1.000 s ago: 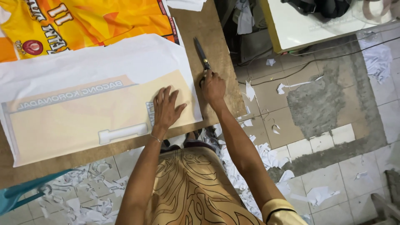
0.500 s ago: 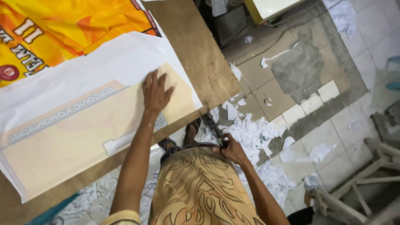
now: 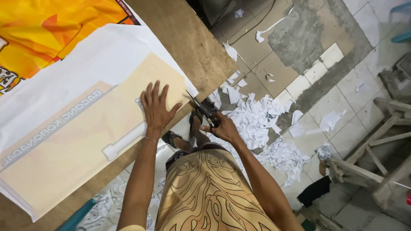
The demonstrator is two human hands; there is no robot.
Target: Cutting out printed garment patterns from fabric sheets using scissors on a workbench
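A: Head view, looking down. Left hand (image 3: 156, 108) is lying flat, fingers spread, on the pale tan printed paper sheet (image 3: 81, 141) w/ the grey lettering band. Pressing it down, I'd say, so it isn't sliding on the brown plywood tabletop (image 3: 188, 47).

B: And the right hand (image 3: 223, 128)?

A: It's closed round the handles of the dark metal scissors (image 3: 201, 109), just off the table edge, by the sheet's near right corner. Blades are sitting slightly apart at the tips, near that corner; can't tell if they're touching the paper.

B: Which way are the scissors pointing?

A: Tips up-left in frame, toward the sheet's corner; handles down-right in the fist. Long axis is running diagonal, roughly crossing the table edge. Held that way prob. to meet the paper's edge from outside the table.

B: The sheet itself?

A: Its long axis is running lower-left to upper-right, along the table. It's lying on a bigger white sheet (image 3: 98, 55), w/ an orange-yellow printed fabric (image 3: 51, 30) past that, top left.

B: Anything else around?

A: White paper scraps (image 3: 261, 119) are littering the tiled floor (image 3: 342, 128) right below the scissors. Person's sandalled foot (image 3: 196, 124) is showing under the table edge; wooden frame (image 3: 385, 141) at right.
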